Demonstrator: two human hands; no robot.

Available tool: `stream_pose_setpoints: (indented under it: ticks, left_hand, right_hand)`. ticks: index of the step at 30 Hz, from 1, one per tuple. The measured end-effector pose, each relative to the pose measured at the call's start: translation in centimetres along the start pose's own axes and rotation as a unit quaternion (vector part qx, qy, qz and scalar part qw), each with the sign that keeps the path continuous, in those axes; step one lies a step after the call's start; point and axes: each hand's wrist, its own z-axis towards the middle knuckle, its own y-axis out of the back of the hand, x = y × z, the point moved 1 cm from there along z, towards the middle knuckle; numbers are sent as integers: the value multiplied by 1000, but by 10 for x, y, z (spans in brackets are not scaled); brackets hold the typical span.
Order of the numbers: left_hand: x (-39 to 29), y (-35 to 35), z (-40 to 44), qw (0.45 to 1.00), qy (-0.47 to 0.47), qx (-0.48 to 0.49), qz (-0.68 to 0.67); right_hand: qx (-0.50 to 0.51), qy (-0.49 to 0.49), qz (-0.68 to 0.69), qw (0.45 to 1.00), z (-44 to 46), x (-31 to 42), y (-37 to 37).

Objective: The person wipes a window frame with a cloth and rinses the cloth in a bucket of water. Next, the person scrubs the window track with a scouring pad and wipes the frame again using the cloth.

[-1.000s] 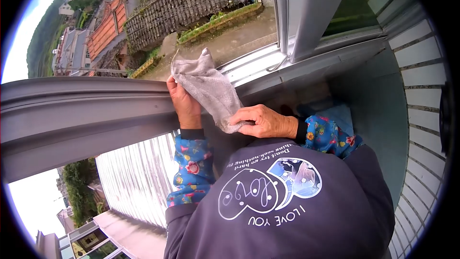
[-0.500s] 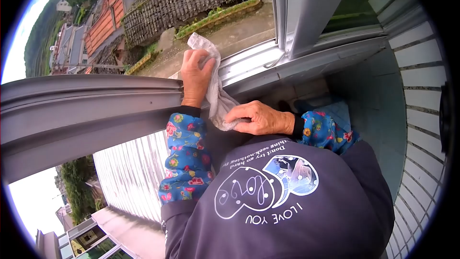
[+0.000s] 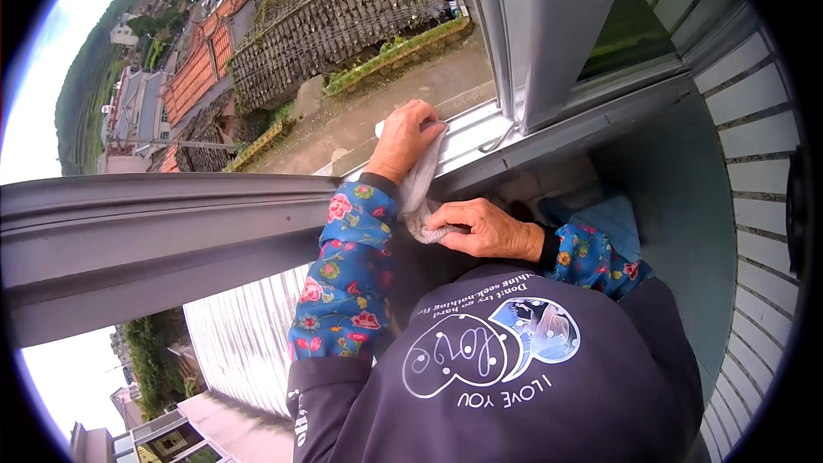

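Observation:
My left hand [image 3: 405, 142] is closed around the upper part of a pale grey cloth [image 3: 418, 182], at the metal window track [image 3: 471, 130]. Fingers partly cover the cloth there, and a white bit of it sticks out on the left side. Lower down, my right hand [image 3: 490, 230] pinches the bunched other end between thumb and fingers, close to my chest. Between the two hands the cloth hangs in a twisted strip. Blue flowered sleeve covers [image 3: 343, 270] with dark cuffs reach to both wrists.
A wide grey window frame [image 3: 171, 223] runs in from the left, and another upright frame [image 3: 557, 34] stands at the right. White tiled wall [image 3: 763, 180] curves along the far right. Outside, far below, lie a tiled roof [image 3: 334, 26] and a path [image 3: 343, 137].
My left hand has shifted right, from beyond the left frame's end onto the track, taking the cloth's upper end along. My right hand keeps its pinch. The whole view has moved slightly.

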Motion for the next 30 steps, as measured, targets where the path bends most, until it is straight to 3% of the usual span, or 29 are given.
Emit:
stream_pose_setpoints:
  ticks: [2,8,15,21,24,28,30]
  left_hand:
    - [-3,5,6,996,-10,52,66]
    - [10,-4,14,989,4,124,79]
    - [26,11,5,973,58,183,131]
    - [28,26,-21,955,199,132,178]
    - [56,26,-30,956,221,136,138]
    - [61,30,-38,973,199,97,66]
    - [52,36,-50,990,142,9,1]
  right_hand:
    - [14,-25,-1,1000,2,1,-1]
    - [23,-55,-40,997,-3,12,6]
    - [-67,-55,-37,996,-23,10,18]
    - [-67,-42,-22,997,-20,12,17]
    - [-48,-37,-36,998,-13,16,16]
    - [-13,-32,-33,999,-7,14,18]
    - [-1,-30,-6,1000,-8,12,16]
